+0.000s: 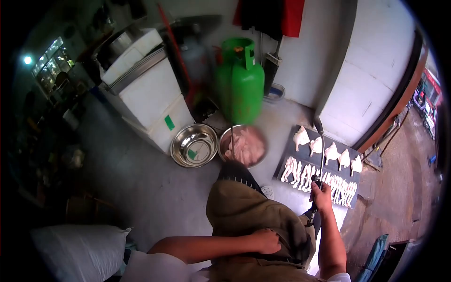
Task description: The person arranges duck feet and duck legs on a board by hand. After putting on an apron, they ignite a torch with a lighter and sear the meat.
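My right hand [321, 196] is wrapped round the handle of a gas torch [322, 160]. Its thin metal neck rises to a dark burner head, over a dark tray [286, 183]. Several pale poultry leg pieces [331, 151] lie in the tray's back row. In front of them runs a row of thin, pale pieces that look like poultry feet [342, 188]. I cannot make out a flame. My left hand [266, 241] lies curled closed against my brown-clad lap; whatever its fingers hold, if anything, is hidden.
A green gas cylinder [246, 89] stands by the wall. Before it sit a metal bowl [174, 149] and another holding pale meat pieces [249, 145]. White boxes [150, 101] are stacked to the left. A white sack [80, 251] lies lower left. A doorway opens at right.
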Tool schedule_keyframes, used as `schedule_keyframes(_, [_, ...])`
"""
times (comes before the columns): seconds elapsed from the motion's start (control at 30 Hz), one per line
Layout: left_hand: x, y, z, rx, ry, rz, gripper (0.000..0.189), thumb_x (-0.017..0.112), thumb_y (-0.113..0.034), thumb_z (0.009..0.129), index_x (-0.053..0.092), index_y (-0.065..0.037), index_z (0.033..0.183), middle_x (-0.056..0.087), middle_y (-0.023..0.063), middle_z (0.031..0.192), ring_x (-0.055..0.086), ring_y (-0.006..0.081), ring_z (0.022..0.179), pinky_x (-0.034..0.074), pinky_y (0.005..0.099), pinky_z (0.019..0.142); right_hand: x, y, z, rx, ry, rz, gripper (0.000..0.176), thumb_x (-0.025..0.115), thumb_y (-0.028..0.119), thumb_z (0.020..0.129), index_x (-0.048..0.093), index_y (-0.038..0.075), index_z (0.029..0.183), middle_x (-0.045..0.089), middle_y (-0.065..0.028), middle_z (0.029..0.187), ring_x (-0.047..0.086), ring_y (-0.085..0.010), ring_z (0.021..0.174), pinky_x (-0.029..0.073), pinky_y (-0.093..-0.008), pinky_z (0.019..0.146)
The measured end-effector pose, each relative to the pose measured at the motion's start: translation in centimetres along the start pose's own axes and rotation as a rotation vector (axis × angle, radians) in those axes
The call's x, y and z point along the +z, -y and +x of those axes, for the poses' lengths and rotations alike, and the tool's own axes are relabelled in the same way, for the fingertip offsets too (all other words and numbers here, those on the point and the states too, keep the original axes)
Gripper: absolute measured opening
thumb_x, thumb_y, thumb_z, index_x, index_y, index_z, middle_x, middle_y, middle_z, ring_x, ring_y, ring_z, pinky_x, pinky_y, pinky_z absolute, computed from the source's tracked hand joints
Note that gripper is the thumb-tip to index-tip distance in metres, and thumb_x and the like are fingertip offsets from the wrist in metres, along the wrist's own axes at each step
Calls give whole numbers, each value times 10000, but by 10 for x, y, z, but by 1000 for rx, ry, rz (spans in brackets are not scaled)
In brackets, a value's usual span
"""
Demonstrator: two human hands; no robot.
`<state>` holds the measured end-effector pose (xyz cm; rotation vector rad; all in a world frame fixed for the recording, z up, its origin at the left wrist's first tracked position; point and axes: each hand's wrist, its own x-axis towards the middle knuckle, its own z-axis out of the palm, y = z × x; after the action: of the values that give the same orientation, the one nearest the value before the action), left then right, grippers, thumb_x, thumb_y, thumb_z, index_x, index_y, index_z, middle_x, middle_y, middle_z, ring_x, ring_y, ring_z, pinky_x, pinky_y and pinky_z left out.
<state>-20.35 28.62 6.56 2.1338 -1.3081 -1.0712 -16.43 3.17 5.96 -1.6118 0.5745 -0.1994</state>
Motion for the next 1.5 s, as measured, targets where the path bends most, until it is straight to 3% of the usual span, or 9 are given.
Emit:
schedule_keyframes(0.07, [31,17,16,238,-85,70,430,476,-291,863,598,62,1075,599,270,1103,568,394,1048,457,435,909,4,10,-1,1,29,-37,232,600,185,917,537,14,773,515,-26,562,476,-121,437,413,-272,422])
schedule_keyframes(0.13, [59,23,61,386,300,18,467,481,-246,866,499,52,1225,564,272,1165,544,366,1103,434,403,954,7,13,-2,-11,24,-39,219,601,187,911,552,3,803,534,-31,596,489,-120,471,418,-280,435])
schedule_keyframes(0.2, [104,45,92,515,252,-406,383,473,-164,867,520,38,1189,601,244,1104,590,315,1024,457,400,873,9,19,4,-27,39,-26,209,603,177,908,560,-1,808,538,-32,603,491,-122,476,419,-287,440])
schedule_keyframes(0.23, [74,22,74,438,190,-547,254,466,-156,849,609,27,953,642,220,889,621,308,816,485,424,774,10,17,7,-22,68,-16,205,606,171,906,563,-2,806,538,-31,601,490,-123,474,419,-291,443])
schedule_keyframes(0.3, [111,57,113,601,2,-312,359,524,-306,853,642,16,958,646,227,893,624,313,823,489,411,766,11,21,8,-33,64,-44,193,611,151,902,567,-4,796,539,-29,599,487,-121,470,420,-288,445])
schedule_keyframes(0.83, [57,-11,49,228,-270,345,661,596,-605,755,657,53,726,646,237,751,631,363,699,518,429,665,5,39,11,-124,89,-88,263,604,204,916,541,43,718,503,2,561,433,-82,443,333,-254,410])
schedule_keyframes(1.03, [56,-24,57,208,-125,-311,358,453,-215,853,563,122,904,615,302,974,618,395,906,477,422,783,4,41,12,-85,58,-60,228,602,205,918,555,-3,838,505,-29,563,465,-119,422,394,-265,404])
schedule_keyframes(1.13, [58,-2,62,595,-31,-989,330,517,-227,850,606,63,977,617,282,1017,612,385,955,475,435,817,5,45,12,-109,54,-59,247,603,217,911,557,-1,806,507,-35,565,470,-124,422,394,-267,408])
schedule_keyframes(1.5, [53,-20,58,94,115,99,366,601,-333,814,684,11,907,661,223,963,642,387,866,510,464,746,1,44,5,-83,20,-84,227,618,198,895,596,-14,815,530,-27,585,485,-120,462,390,-278,435])
